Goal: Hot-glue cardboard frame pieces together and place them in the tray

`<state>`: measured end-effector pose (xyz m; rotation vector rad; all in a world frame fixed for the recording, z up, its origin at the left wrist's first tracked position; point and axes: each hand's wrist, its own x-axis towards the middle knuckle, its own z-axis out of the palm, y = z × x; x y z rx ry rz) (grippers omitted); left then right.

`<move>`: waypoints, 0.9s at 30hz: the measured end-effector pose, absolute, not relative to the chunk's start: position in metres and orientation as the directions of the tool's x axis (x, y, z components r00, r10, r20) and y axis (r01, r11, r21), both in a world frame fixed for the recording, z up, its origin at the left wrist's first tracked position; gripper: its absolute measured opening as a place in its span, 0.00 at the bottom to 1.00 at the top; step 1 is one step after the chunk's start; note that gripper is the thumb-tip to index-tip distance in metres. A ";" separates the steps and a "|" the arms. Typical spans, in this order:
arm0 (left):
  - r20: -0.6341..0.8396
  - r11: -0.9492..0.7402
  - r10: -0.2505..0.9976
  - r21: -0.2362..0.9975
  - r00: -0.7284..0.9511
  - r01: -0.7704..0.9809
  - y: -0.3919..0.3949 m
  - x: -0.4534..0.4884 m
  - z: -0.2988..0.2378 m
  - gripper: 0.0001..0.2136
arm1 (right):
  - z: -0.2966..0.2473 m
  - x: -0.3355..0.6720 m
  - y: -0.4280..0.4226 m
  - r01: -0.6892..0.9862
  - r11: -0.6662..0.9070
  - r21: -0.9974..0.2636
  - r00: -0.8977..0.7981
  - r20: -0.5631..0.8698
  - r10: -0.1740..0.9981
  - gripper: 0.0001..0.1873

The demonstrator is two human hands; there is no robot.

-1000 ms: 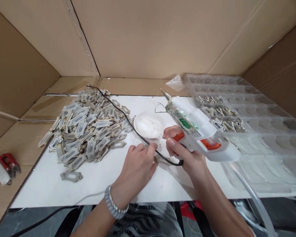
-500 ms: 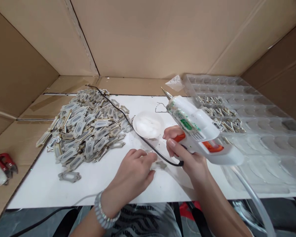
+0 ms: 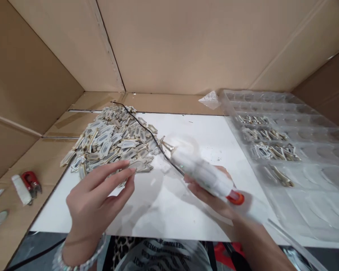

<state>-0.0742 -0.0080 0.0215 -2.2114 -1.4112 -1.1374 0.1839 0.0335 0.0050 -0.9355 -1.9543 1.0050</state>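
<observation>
At the pile's near right edge, my left hand (image 3: 101, 197) has its fingertips closed on the end of a grey ornate frame-shaped piece (image 3: 140, 165). My right hand (image 3: 211, 192) grips a white hot glue gun (image 3: 197, 169) with orange parts; motion blurs it. Its metal nozzle points left, close to a small openwork metal piece (image 3: 160, 141) beside the pile. Behind the gun, a round white dish (image 3: 196, 142) is partly hidden and smeared. The black cord (image 3: 147, 128) runs over the pile (image 3: 107, 141) of similar grey frame pieces.
A clear compartment tray (image 3: 307, 150) stands at right, several cells holding metal pieces. Red-handled snips (image 3: 31, 181) and a white tube (image 3: 21, 190) lie on cardboard at left. Cardboard walls (image 3: 200, 49) enclose the white board (image 3: 147, 214). A clear plastic scrap (image 3: 210, 99) sits at the back.
My left hand has moved left from the board's middle to the pile's edge. The glue gun has swung down and left, its nozzle now nearer the pile. The view has shifted slightly.
</observation>
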 end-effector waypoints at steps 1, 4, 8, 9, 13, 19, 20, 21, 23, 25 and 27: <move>0.748 -0.468 0.629 0.148 0.211 0.871 -0.008 -0.077 0.022 0.11 | 0.004 0.183 0.033 0.245 0.457 -0.855 -0.489 0.298 0.820 0.14; 0.764 -0.447 0.606 0.096 0.222 0.890 -0.008 -0.082 0.024 0.12 | 0.003 0.181 0.030 0.141 0.526 -0.838 -0.581 0.361 0.730 0.13; 0.778 -0.447 0.576 0.043 0.251 0.893 -0.008 -0.079 0.026 0.12 | -0.004 0.177 0.029 0.139 0.534 -0.834 -0.646 0.332 0.688 0.10; 0.779 -0.450 0.571 0.035 0.258 0.892 -0.008 -0.078 0.026 0.12 | -0.006 0.176 0.029 0.165 0.533 -0.830 -0.646 0.317 0.694 0.10; 0.789 -0.459 0.555 0.026 0.263 0.888 -0.009 -0.075 0.026 0.13 | -0.007 0.174 0.030 0.207 0.551 -0.808 -0.641 0.313 0.701 0.09; 0.763 -0.442 0.593 0.042 0.257 0.896 -0.011 -0.074 0.025 0.15 | 0.005 0.173 0.028 0.300 0.530 -0.793 -0.638 0.246 0.729 0.12; 0.765 -0.438 0.591 0.037 0.257 0.898 -0.011 -0.074 0.025 0.15 | 0.005 0.173 0.027 0.304 0.527 -0.794 -0.637 0.242 0.732 0.12; 0.767 -0.435 0.587 0.031 0.258 0.900 -0.011 -0.073 0.025 0.15 | 0.006 0.173 0.027 0.308 0.523 -0.795 -0.637 0.237 0.734 0.12; 0.773 -0.435 0.574 0.008 0.270 0.900 -0.011 -0.073 0.025 0.15 | 0.005 0.173 0.027 0.314 0.512 -0.799 -0.638 0.222 0.737 0.10; 0.774 -0.434 0.562 -0.024 0.291 0.901 -0.010 -0.073 0.025 0.15 | 0.004 0.173 0.026 0.316 0.503 -0.804 -0.640 0.211 0.739 0.09; 0.774 -0.426 0.554 -0.055 0.308 0.903 -0.010 -0.073 0.024 0.15 | 0.004 0.173 0.026 0.323 0.495 -0.807 -0.637 0.202 0.744 0.09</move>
